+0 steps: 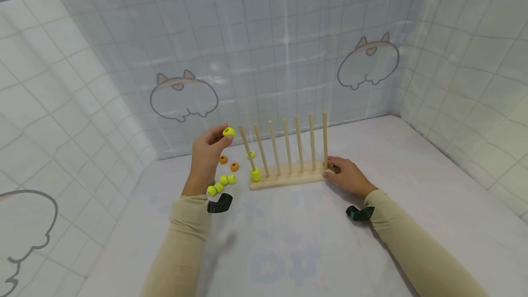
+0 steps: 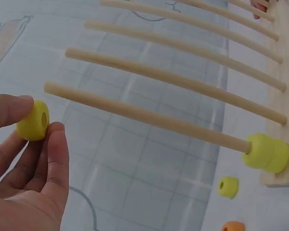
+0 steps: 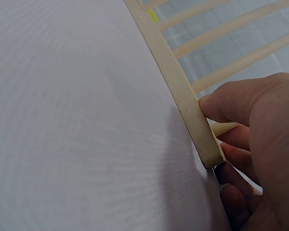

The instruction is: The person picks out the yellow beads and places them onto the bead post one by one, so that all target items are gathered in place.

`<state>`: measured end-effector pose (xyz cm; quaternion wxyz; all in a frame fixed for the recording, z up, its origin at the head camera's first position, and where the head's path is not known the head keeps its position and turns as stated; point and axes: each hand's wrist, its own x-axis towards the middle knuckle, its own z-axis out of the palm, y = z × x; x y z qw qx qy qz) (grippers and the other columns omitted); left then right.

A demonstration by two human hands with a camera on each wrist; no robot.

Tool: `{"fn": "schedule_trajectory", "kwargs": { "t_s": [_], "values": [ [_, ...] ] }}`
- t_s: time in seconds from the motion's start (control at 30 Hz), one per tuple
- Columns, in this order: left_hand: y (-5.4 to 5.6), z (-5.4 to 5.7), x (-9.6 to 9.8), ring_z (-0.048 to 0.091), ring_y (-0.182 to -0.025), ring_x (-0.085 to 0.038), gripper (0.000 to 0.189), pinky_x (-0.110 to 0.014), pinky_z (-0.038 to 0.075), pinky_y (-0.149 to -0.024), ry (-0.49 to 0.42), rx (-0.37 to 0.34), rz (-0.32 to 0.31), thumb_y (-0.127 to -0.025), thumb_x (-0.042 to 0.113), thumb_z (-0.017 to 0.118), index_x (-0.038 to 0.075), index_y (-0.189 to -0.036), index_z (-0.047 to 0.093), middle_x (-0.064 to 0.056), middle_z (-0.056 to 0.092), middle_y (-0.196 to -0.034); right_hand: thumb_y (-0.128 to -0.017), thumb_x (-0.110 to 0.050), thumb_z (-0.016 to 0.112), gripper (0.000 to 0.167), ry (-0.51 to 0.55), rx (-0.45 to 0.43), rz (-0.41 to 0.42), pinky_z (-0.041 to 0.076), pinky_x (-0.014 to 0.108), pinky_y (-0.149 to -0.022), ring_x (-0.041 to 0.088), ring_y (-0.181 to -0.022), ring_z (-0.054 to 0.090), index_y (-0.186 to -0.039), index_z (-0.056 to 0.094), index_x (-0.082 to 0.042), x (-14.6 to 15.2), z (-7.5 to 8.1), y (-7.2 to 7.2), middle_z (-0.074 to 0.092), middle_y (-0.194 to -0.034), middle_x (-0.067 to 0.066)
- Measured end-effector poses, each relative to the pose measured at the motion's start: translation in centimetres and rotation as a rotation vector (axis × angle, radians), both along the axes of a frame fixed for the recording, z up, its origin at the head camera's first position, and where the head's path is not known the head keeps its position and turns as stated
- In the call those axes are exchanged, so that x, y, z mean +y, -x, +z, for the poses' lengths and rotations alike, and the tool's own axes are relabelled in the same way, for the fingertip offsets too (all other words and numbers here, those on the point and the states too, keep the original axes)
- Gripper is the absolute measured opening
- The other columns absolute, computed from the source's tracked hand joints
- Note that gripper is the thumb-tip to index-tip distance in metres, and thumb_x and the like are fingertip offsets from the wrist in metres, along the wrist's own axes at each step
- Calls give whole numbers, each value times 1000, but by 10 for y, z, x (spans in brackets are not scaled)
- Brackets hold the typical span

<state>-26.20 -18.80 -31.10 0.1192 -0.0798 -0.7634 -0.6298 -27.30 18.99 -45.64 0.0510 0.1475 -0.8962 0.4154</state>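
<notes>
On the far left, the left hand (image 1: 203,158) is reaching up above the white table (image 1: 297,233), and its thumb and fingertips are pinching a yellow bead (image 1: 232,131) by the sides. Below it, four loose yellow beads (image 1: 218,188) are lying in a rough line near the wrist, with two orange beads (image 1: 234,168) sitting a little farther back.

Now the tight spot: the held bead is hanging just left of the leftmost peg (image 1: 246,146), close to tip height and apart from the wood. The peg's long axis is running upright with a slight lean to the left; the bead's hole is pointing roughly along it, judging by the left wrist view, but it isn't lining up over the tip. A short shift rightward is looking like what's missing, and the left hand is clearly the nearer one.

At that peg's foot, two stacked yellow beads (image 1: 255,175) are sitting threaded, one more bead resting behind. The wooden rack (image 1: 288,178) is stretching rightward, six bare pegs standing in a row. At its far end, well apart from the left, the right hand (image 1: 350,178) is gripping the base, thumb in front, fingers behind.
</notes>
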Motion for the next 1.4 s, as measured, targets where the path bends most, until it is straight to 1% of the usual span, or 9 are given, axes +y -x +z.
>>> {"fn": "schedule_trajectory", "kwargs": {
  "t_s": [0.1,0.23,0.4,0.5,0.67,0.9,1.03,1.27,1.4],
  "values": [
    [1,5,-1,58,-117,-20,44,-34,46,-105,-43,-5,-23,-96,18,70,8,-138,59,-7,61,-131,-95,-19,70,42,5,-4,0,36,56,-111,42,-135,44,-130,63,4,0,0,0,47,-149,21],
    [1,10,0,58,-117,-21,43,-34,45,-105,-65,-14,-39,-95,17,70,7,-136,60,-9,61,-130,-95,-18,70,41,14,-4,2,39,56,-109,42,-134,46,-129,63,3,-1,1,0,48,-148,21],
    [3,13,5,59,-115,-21,42,-33,47,-104,-50,-8,-31,-95,16,70,8,-135,61,-8,62,-128,-95,-19,69,43,7,-15,-3,38,55,-109,42,-135,45,-131,62,4,-1,0,-1,47,-149,21],
    [4,15,9,60,-116,-21,43,-33,46,-104,-43,-3,-24,-95,16,70,8,-136,61,-8,62,-129,-96,-19,69,43,7,-23,-11,38,54,-110,41,-135,44,-132,61,4,0,0,-1,46,-150,19],
    [3,18,12,59,-117,-19,44,-33,45,-105,-24,3,-8,-95,17,70,9,-137,60,-5,62,-131,-95,-18,69,44,18,-21,1,38,55,-110,41,-135,44,-132,61,4,0,-1,-1,46,-150,20],
    [5,21,15,59,-118,-19,44,-33,46,-105,-11,29,-38,-96,17,70,5,-137,59,-7,62,-131,-95,-19,69,44,6,-12,-7,39,55,-109,40,-133,47,-133,61,3,1,-1,1,48,-148,19],
    [7,21,15,59,-116,-20,44,-34,45,-106,6,24,-48,-96,19,71,6,-136,61,-8,63,-129,-96,-19,69,45,-2,-9,-9,39,55,-109,40,-134,46,-134,60,3,1,-1,1,48,-148,19],
    [7,24,16,59,-116,-20,43,-36,44,-107,44,15,-72,-95,22,71,10,-135,62,-7,64,-128,-95,-19,69,45,8,-24,-14,37,55,-110,41,-136,44,-133,61,3,-1,0,1,46,-150,19],
    [6,25,15,58,-118,-21,44,-38,42,-108,67,15,-80,-96,23,71,10,-136,62,-8,64,-128,-96,-19,69,45,2,-20,-13,38,55,-110,41,-135,44,-134,60,4,-1,0,0,46,-150,20]
  ]
}}
